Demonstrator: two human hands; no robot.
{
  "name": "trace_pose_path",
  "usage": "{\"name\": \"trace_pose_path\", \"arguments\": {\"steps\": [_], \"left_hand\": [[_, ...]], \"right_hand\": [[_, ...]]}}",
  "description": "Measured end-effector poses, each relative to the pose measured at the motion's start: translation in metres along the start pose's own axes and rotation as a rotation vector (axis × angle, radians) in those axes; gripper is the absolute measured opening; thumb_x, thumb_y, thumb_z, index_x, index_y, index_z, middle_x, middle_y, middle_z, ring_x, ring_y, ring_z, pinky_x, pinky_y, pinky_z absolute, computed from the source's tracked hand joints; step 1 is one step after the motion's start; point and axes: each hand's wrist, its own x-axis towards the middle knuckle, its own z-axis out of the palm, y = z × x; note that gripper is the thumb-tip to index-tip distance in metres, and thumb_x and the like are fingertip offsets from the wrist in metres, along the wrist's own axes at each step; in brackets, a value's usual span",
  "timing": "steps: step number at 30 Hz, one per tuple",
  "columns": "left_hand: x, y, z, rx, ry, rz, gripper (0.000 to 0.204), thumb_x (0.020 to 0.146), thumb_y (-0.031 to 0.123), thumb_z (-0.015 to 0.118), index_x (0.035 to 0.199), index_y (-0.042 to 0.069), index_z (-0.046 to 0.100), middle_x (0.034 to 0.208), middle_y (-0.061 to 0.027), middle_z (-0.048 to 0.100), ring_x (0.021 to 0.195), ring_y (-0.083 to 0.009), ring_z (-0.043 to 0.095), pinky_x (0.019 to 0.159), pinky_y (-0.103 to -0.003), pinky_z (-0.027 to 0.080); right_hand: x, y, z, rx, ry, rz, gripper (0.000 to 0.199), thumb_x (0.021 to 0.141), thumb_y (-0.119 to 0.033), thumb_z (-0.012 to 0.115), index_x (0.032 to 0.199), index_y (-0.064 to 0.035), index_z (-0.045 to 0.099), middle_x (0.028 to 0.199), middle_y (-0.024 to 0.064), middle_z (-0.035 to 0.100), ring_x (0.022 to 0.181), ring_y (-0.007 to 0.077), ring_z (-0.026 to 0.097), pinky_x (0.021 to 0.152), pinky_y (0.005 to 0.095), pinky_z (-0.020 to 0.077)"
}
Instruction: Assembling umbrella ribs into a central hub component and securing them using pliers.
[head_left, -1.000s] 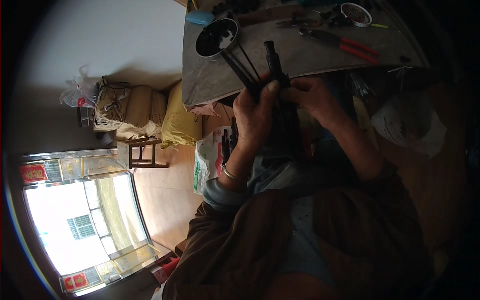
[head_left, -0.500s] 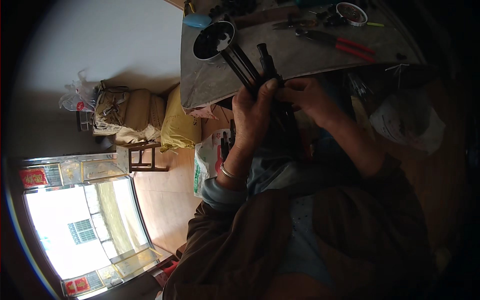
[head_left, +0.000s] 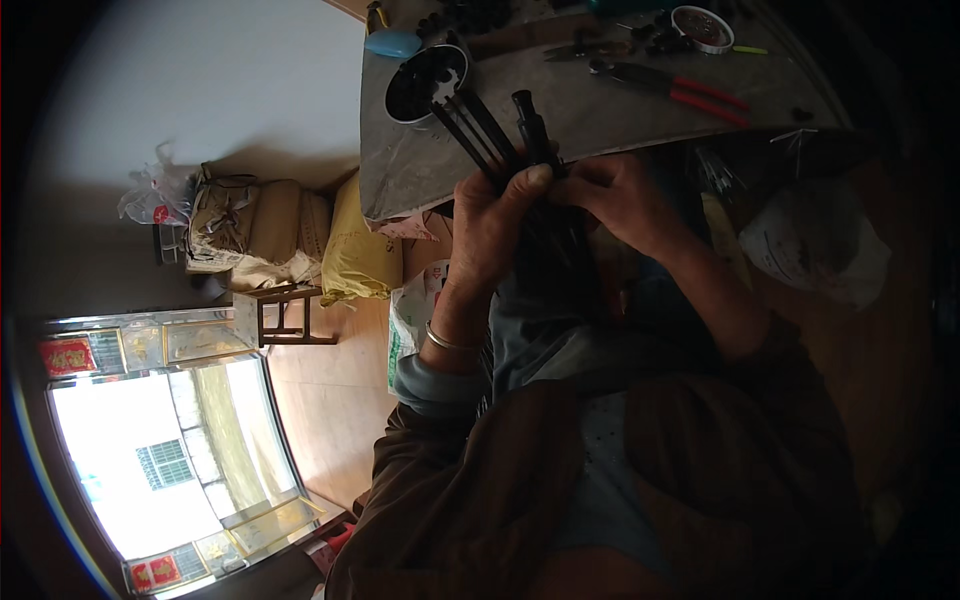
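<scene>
Daylight comes through a large glazed door (head_left: pixel 170 440) far to the left of the grey tabletop (head_left: pixel 600 120), and between them stand a small wooden stool (head_left: pixel 285 315), tan sacks (head_left: pixel 255 225) and a yellow sack (head_left: pixel 360 250) on the wooden floor. At the left end of the tabletop sits a round metal bowl (head_left: pixel 425 82) with dark small parts inside, and a blue object (head_left: pixel 392 42) lies just beyond it.

Just below the tabletop edge, the person's left hand (head_left: pixel 490 225) is clenched around a bundle of black rods (head_left: pixel 500 135), the thumb pressed on top, probably to keep the rods together and steady; their ends rise over the tabletop toward the bowl. The right hand (head_left: pixel 625 200) meets the bundle from the right, and its fingers (head_left: pixel 585 185) pinch something at the rods, though what exactly cannot be told.

Farther right on the tabletop lie red-handled pliers (head_left: pixel 670 85) and a small round tin (head_left: pixel 702 25). Below the right end of the tabletop rests a pale plastic bag (head_left: pixel 815 255).
</scene>
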Motion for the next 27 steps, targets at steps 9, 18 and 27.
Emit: {"name": "trace_pose_path", "arguments": {"steps": [9, 18, 27], "left_hand": [[-0.004, -0.004, 0.003, -0.122, -0.055, -0.033, 0.031, 0.091, 0.022, 0.063, 0.115, 0.001, 0.063, 0.098, -0.0044, 0.067, 0.092, -0.0114, 0.06, 0.084, -0.026, 0.047], [-0.001, -0.009, 0.008, -0.282, -0.007, -0.044, 0.032, 0.094, 0.023, 0.059, 0.116, 0.0, 0.06, 0.101, -0.0051, 0.065, 0.092, -0.0119, 0.06, 0.084, -0.025, 0.047], [-0.01, -0.005, 0.022, -0.21, -0.017, -0.076, 0.036, 0.1, 0.03, 0.048, 0.12, 0.001, 0.057, 0.102, -0.0037, 0.063, 0.092, -0.0097, 0.058, 0.081, -0.024, 0.047]], "right_hand": [[0.004, -0.003, -0.006, 0.289, -0.105, 0.234, 0.032, 0.078, -0.033, 0.077, 0.085, -0.0068, 0.06, 0.071, -0.0005, 0.058, 0.059, 0.0064, 0.054, 0.053, 0.021, 0.0458], [0.005, -0.01, -0.003, 0.376, -0.11, 0.107, 0.04, 0.075, -0.025, 0.078, 0.108, -0.0081, 0.06, 0.09, -0.0006, 0.062, 0.078, 0.0069, 0.056, 0.067, 0.0232, 0.0445], [0.0, -0.007, -0.004, 0.45, -0.108, 0.121, 0.046, 0.077, -0.018, 0.076, 0.117, -0.008, 0.057, 0.098, 0.0012, 0.064, 0.087, 0.0098, 0.06, 0.073, 0.0244, 0.0467]]}}
